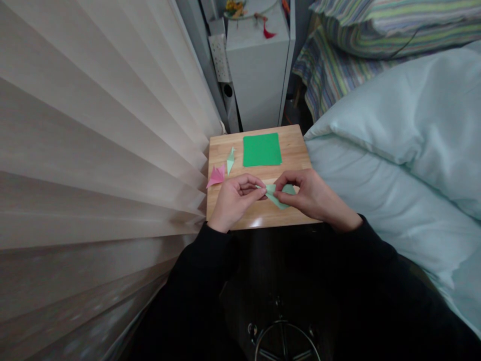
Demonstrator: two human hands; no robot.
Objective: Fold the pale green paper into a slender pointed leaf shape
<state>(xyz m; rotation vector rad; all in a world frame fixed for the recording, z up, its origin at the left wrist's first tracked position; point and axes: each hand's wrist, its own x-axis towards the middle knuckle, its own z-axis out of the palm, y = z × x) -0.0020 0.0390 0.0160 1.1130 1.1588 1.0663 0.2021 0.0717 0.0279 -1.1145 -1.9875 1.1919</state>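
Between my two hands is a pale green piece of folded origami paper (277,199), held just over the front part of the small wooden table (244,222). My left hand (240,196) pinches its left end between thumb and fingers. The fingers of my right hand (302,191) are closed on its right part and cover some of the folds. Beyond my hands lies a stack of green square paper (262,149). To the left are a folded light green paper crane (230,161) and a pink origami piece (216,176), close to my left hand.
A pleated beige curtain (112,150) hangs along the left edge of the table. On the right is a bed with a pale blue quilt (394,135). Behind the table stands a white cabinet (257,80). A wheeled chair base (283,341) shows below.
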